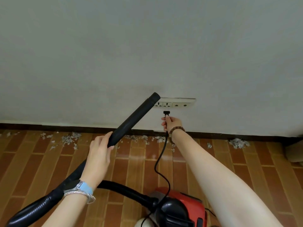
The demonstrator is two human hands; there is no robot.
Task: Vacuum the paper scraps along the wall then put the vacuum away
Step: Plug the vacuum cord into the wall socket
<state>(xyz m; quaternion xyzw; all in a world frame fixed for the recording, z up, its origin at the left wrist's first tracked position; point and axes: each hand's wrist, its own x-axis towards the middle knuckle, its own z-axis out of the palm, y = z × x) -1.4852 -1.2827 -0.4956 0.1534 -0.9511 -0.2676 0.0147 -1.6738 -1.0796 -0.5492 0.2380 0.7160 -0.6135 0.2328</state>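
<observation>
A red and black vacuum (178, 208) sits on the floor at the bottom centre. Its black hose loops left and ends in a black tube (134, 118), which my left hand (100, 153) grips near its lower end; the tube tip points up at the wall. My right hand (171, 123) holds the black plug (166, 113) of the vacuum's cord just below a white wall socket strip (177, 104), apart from it. Grey-white paper scraps (70, 138) lie along the dark baseboard, with another heap (238, 143) to the right.
The floor is brown brick-patterned tile (164, 161). A pale wall (147, 46) fills the upper half. A light cardboard-coloured object (294, 151) sits at the right edge by the baseboard. The cord (161, 161) hangs from my right hand down to the vacuum.
</observation>
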